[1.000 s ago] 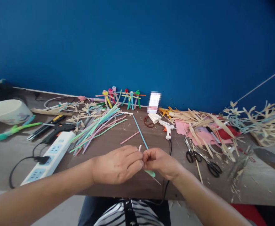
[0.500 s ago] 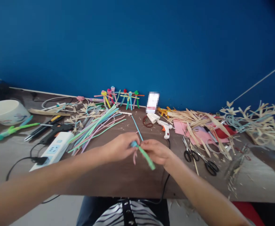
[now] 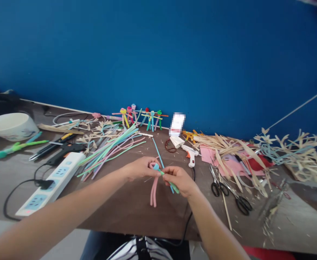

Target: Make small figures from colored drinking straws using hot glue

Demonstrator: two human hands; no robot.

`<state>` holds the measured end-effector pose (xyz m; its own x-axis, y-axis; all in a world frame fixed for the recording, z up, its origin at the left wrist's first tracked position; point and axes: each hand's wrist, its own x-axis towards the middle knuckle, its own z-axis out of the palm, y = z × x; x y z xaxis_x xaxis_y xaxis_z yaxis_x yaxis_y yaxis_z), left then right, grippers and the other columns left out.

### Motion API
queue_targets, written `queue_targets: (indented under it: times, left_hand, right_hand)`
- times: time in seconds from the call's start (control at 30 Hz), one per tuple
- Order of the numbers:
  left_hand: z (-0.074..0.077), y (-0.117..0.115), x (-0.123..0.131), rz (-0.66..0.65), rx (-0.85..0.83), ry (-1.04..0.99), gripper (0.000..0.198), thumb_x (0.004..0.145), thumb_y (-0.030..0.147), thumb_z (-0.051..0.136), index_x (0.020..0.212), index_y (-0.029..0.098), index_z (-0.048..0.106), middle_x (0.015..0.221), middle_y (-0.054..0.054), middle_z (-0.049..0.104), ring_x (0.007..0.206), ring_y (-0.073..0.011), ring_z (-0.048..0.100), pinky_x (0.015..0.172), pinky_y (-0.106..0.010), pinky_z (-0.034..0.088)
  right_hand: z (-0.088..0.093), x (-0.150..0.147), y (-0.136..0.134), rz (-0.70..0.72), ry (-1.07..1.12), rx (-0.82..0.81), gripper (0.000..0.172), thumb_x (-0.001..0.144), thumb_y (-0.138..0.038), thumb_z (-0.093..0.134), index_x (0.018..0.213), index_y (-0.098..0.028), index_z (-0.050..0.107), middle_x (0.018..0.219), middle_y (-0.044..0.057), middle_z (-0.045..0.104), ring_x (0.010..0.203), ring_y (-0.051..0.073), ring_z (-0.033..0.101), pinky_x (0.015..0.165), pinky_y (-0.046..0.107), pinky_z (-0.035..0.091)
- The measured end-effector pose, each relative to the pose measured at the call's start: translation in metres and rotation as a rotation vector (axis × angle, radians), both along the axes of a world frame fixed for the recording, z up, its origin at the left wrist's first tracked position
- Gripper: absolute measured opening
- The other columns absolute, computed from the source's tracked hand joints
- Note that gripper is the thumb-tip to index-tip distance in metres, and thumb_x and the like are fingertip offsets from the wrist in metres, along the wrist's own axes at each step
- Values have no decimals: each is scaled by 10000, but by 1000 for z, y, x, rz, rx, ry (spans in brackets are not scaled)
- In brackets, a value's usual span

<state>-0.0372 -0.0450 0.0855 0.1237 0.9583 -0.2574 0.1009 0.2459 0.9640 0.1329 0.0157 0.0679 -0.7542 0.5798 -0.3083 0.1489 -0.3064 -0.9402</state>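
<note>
Left hand (image 3: 140, 168) and right hand (image 3: 178, 180) are together, both clamped on a pink-and-green pipe-cleaner piece (image 3: 154, 189) at six o'clock on the brown surface (image 3: 120, 211). Its pink ends hang free. Loose pipe-cleaner strips (image 3: 109, 155) lie at ten o'clock, a hot glue gun (image 3: 191, 157) at one, scissors (image 3: 218, 188) at three.

This is a handicraft workbench (image 3: 125, 213) (note the scissors (image 3: 218, 189), hot glue gun (image 3: 191, 156) and pipe-cleaner figures (image 3: 138, 121)).

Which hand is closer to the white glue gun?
The right hand is nearer, just in front of the white glue gun; the left hand is farther left.
</note>
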Motion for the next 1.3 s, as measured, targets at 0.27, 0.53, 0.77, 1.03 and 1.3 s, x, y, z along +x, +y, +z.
queue_targets:
  times: [0.27,0.53,0.77,1.03,1.3]
  left_hand:
    - [-44,-11,35,354,-52,-599,415,779,456,398,982,135,566,935,-100,594,803,-164,559,673,-269,428]
    - [-58,-14,57,485,290,-7,310,770,373,475,929,156,631,735,-24,557,658,-129,483,637,-257,404]
    - [-60,-17,61,526,379,133,270,780,338,455,853,171,655,649,-5,482,611,-117,456,588,-238,387]
    - [-55,-13,53,649,31,-448,301,625,352,631,801,108,616,538,20,509,467,-70,443,460,-184,372]
    - [-50,-21,43,658,124,-174,237,656,340,588,735,122,637,597,4,552,488,-80,437,482,-192,345]
  right_hand:
    - [-19,-6,-7,-384,110,28,230,580,-291,674,721,-147,563,588,-24,562,456,58,474,417,170,350]
    - [-34,-15,-23,-481,159,39,192,645,-300,636,710,-152,531,521,-46,509,448,63,459,385,162,364]
    - [-42,-20,-32,-535,210,-25,221,635,-341,639,678,-167,509,548,-45,517,441,66,463,409,179,386]
    - [-39,-9,-26,-382,163,18,214,685,-314,603,838,-166,585,711,-2,560,615,99,515,519,202,421]
    - [-39,7,-14,-752,90,415,263,718,-311,552,941,-174,533,841,34,555,770,143,521,692,270,411]
